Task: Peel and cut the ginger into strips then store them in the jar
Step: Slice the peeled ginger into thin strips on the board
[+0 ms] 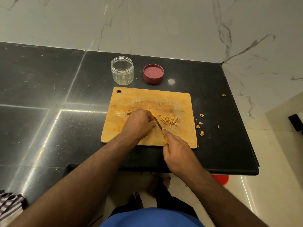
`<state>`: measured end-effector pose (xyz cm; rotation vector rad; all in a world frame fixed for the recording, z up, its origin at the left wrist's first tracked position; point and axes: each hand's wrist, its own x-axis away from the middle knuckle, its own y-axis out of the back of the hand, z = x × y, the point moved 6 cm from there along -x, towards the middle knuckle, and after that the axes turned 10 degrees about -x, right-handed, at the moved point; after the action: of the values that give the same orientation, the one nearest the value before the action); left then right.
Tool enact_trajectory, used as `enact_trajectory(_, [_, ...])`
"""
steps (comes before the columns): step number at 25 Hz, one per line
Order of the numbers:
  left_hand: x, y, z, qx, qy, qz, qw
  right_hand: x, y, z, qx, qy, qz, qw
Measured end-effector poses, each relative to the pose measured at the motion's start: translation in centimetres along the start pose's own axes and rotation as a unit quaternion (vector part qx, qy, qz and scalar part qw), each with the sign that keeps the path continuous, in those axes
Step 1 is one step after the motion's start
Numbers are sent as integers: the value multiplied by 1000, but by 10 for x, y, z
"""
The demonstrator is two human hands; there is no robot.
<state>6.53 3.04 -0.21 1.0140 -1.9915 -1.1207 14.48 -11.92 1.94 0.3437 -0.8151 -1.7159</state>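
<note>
A wooden cutting board (180,102) lies on the black counter. My left hand (139,123) rests on the board with curled fingers pressing down a ginger piece that is mostly hidden; a small bit of ginger (128,113) shows at its far left. My right hand (177,153) grips a yellow-handled knife (157,122), its blade touching the left fingers. A pile of cut ginger strips (170,120) lies just right of the blade. The clear jar (122,70) stands open and nearly empty behind the board. Its red lid (153,73) lies upside down beside it.
Ginger peel scraps (200,125) lie scattered on the black counter (49,95) right of the board, one farther off (224,95). The counter's front edge runs just below my right wrist. A marble wall rises behind. A striped cloth (9,207) sits at lower left.
</note>
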Motion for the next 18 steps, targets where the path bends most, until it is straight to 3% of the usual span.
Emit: enact_trajectory(18, [2,0,3,3,4,-14,1000,17,14,0,-35,-11,-24,999])
